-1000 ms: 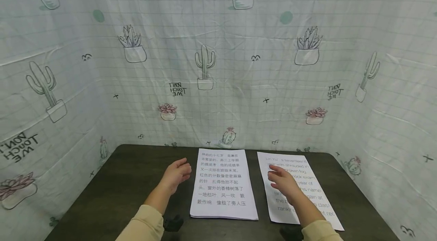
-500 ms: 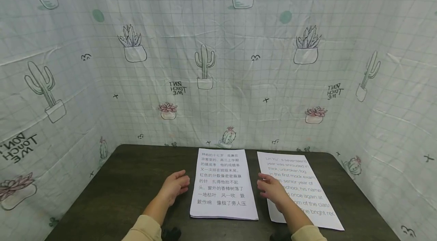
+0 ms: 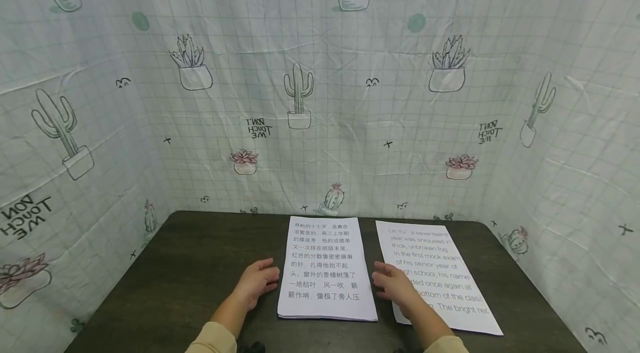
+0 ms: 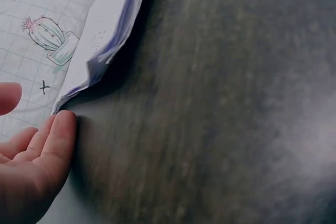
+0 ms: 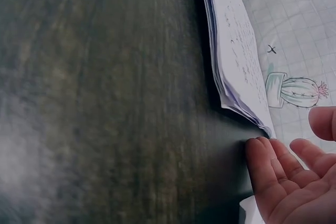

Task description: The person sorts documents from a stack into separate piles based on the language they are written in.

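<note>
In the head view a stack of white paper (image 3: 327, 307) printed with Chinese characters lies on the dark table. On its left is my left hand (image 3: 256, 283), palm facing the stack and fingers loosely bent. My right hand (image 3: 394, 285) faces it from the opposite side, overlapping the English-printed paper (image 3: 462, 319) in this view. The left wrist view puts the left fingertips (image 4: 65, 121) right at the stack's edge (image 4: 113, 45). Likewise, the right wrist view has the right fingertips (image 5: 257, 145) close to the stack (image 5: 239, 61). Neither hand holds anything.
The dark wooden table (image 3: 200, 247) reaches back to a cloth backdrop (image 3: 320, 164) printed with cacti, which also hangs along both sides. In the right wrist view a white paper corner (image 5: 251, 211) shows beneath the right hand.
My right hand has moved left, off much of the English-printed paper and toward the stack. My left hand has come slightly nearer to the person. Both papers stay in place.
</note>
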{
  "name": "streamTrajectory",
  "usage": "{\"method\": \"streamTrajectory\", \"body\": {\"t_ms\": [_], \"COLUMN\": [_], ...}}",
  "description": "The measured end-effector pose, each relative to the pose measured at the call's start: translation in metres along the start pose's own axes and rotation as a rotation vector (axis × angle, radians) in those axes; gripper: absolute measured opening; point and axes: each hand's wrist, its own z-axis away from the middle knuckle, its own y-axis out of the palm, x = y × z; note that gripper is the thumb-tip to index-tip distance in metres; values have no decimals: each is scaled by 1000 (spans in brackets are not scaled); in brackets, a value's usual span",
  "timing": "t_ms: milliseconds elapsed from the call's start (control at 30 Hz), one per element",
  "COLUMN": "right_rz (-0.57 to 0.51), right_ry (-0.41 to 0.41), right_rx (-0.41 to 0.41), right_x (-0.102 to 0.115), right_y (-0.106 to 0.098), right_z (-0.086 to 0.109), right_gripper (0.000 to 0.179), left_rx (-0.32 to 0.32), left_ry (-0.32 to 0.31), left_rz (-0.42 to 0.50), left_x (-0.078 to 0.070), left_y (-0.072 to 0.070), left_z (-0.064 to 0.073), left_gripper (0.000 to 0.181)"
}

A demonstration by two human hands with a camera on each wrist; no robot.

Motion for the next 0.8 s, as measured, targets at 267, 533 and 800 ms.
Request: {"method": "streamTrajectory", "body": {"t_ms": [267, 533, 800], "right_rz": [13, 46, 71], "right_ry": [20, 63, 65], "right_rx": [7, 5, 16], "right_x": [-3, -5, -6], "right_y": [4, 6, 8], "right_z": [5, 9, 12], "right_gripper": [50, 48, 45], "left_rx": [29, 38, 18], "left_ry": [-15, -28, 23], "left_rz": [-11, -101, -187], "left_x": [2, 4, 8], "left_y": [3, 1, 8], "left_z": [7, 9, 12], "left_gripper": [55, 47, 46]}}
